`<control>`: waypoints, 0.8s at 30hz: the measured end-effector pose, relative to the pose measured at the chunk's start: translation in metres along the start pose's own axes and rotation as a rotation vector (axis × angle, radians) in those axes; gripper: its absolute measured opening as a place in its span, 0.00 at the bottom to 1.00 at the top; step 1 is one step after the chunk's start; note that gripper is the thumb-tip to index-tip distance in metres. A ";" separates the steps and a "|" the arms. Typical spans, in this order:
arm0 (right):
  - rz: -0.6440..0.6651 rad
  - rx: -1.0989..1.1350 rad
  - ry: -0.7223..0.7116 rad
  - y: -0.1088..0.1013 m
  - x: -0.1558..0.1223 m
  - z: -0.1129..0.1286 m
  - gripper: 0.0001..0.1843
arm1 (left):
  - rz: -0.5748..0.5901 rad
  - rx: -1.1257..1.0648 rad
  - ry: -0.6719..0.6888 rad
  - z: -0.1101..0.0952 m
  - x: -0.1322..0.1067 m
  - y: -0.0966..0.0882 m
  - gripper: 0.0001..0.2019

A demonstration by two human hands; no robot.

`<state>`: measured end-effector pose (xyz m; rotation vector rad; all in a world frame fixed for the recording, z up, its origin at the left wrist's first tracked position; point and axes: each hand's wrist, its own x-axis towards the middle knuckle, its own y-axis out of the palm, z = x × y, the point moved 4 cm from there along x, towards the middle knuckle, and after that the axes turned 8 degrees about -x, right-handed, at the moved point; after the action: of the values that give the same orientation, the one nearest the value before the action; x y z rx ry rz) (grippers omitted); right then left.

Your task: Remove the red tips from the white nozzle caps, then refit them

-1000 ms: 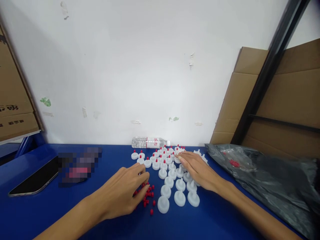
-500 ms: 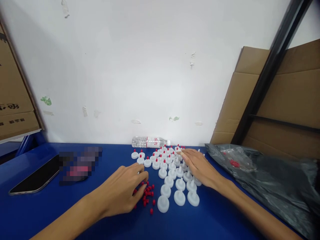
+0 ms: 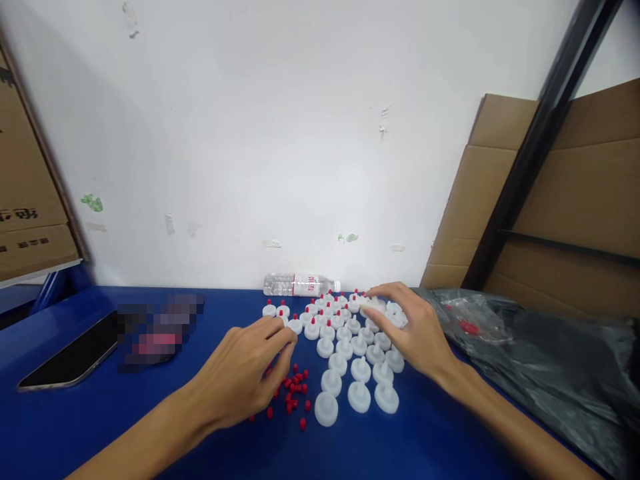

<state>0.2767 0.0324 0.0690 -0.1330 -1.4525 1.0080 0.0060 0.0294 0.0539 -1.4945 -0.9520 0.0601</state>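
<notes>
Above the pile of small red tips [image 3: 291, 393], my left hand [image 3: 250, 370] has its thumb and fingers pressed together; whatever is between them is hidden. My right hand [image 3: 417, 330] is at the back right of the white nozzle caps, with thumb and fingers curved round a motion-blurred white nozzle cap [image 3: 377, 306]. Many white nozzle caps [image 3: 359, 396] stand in rows, spouts up. Those in the front and middle rows have bare spouts. Farther back and to the left, nozzle caps [image 3: 312, 329] carry red tips.
A clear plastic bottle [image 3: 300, 285] lies against the wall. At left on the blue table [image 3: 210, 447] are a phone [image 3: 75, 353] and a blurred-out item [image 3: 160, 333]. Grey plastic sheeting [image 3: 540, 373] covers the right side, with a clear bag [image 3: 475, 323] holding red tips on it.
My right hand has lifted off the nozzle caps and drawn right, its thumb and fingers now curved round one. My left hand has shifted slightly left, uncovering more red tips.
</notes>
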 end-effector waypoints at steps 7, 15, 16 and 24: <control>0.076 0.140 -0.547 0.010 -0.028 0.076 0.08 | 0.021 -0.031 0.065 -0.022 -0.006 0.010 0.06; 0.039 0.127 -0.698 0.005 -0.032 0.098 0.06 | 0.180 -0.223 0.187 -0.035 -0.010 0.016 0.09; 0.037 0.116 -0.712 0.006 -0.031 0.098 0.07 | 0.192 -0.302 0.155 -0.034 -0.009 0.015 0.11; -0.064 -0.081 -0.797 -0.001 -0.029 0.086 0.12 | 0.168 -0.915 -0.262 -0.021 -0.003 0.019 0.24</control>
<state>0.2092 -0.0289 0.0640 0.2909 -2.2017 0.9946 0.0262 0.0135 0.0405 -2.4555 -1.1265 -0.0725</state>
